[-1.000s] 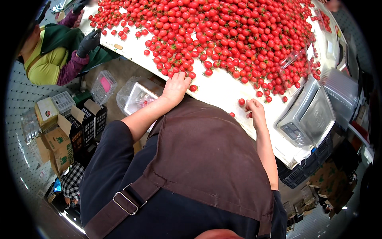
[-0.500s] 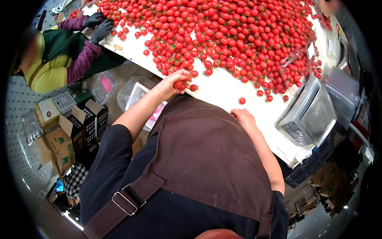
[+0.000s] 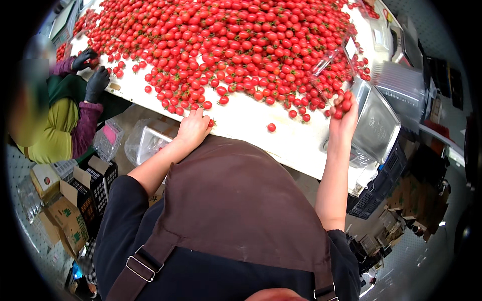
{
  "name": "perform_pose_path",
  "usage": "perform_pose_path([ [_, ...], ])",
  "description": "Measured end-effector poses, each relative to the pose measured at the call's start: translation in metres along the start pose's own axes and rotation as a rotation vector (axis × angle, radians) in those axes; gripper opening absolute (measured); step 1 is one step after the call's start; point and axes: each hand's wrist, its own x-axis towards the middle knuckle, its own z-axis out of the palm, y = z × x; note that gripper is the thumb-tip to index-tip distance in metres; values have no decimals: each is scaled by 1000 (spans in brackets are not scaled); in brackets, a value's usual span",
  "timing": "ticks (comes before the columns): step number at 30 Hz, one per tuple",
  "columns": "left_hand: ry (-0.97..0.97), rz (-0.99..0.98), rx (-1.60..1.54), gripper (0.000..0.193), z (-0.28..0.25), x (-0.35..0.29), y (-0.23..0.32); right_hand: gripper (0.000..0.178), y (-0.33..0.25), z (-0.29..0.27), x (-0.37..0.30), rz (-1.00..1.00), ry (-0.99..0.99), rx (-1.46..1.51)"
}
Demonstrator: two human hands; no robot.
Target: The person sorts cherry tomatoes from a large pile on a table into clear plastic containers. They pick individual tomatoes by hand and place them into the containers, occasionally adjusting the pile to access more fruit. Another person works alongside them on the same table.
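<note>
My right hand point(image 3: 344, 123) is raised at the right side of the white table, its fingers curled round several red cherry tomatoes point(image 3: 343, 106). Just beyond it, a clear plastic punnet point(image 3: 325, 64) lies tilted against the big heap of cherry tomatoes point(image 3: 241, 45). At the table's near edge my left hand point(image 3: 193, 129) is back upward with bent fingers. One cherry tomato point(image 3: 211, 123) with a green stem shows at its fingertips, seemingly pinched there; the thumb is mostly hidden. A single tomato point(image 3: 271, 127) lies apart on the white tabletop point(image 3: 246, 118) between my hands.
A scale with a metal pan point(image 3: 377, 123) stands right of my right hand, beside stacked clear plastic containers point(image 3: 401, 88). On the left a co-worker's dark-gloved hands point(image 3: 96, 83) handle tomatoes. Cardboard boxes point(image 3: 68, 220) and black crates point(image 3: 103, 180) stand on the floor at left.
Tomatoes that were in my left hand are gone from it, and my right hand now holds several. My right hand has moved up toward the punnet. The whole view has shifted.
</note>
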Motion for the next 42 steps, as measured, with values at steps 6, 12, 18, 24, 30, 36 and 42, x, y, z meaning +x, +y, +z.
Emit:
perform_pose_path([
  [6, 37, 90, -20, 21, 5, 9, 0, 45, -8, 25, 28, -473, 142, -769],
  [12, -57, -97, -732, 25, -8, 9, -2, 15, 61, 4, -61, -364, -169, -773],
  [18, -667, -214, -1917, 50, -39, 23, 10, 16, 136, -80, -96, -121, 188, -972],
  [24, -619, -71, -1741, 33, -70, 88, 93, 34, 165, -131, -85, -703, 114, -1717],
  [30, 144, 607, -955, 27, -102, 165, 226, 33, 175, -137, -78, -677, 172, -1655],
  [36, 596, 607, -501, 36, -95, 208, 274, 33, 173, -135, -76, -675, 160, -1638],
  [42, 652, 554, -281, 27, -72, 210, 208, 34, 175, -139, -77, -646, 173, -1612],
])
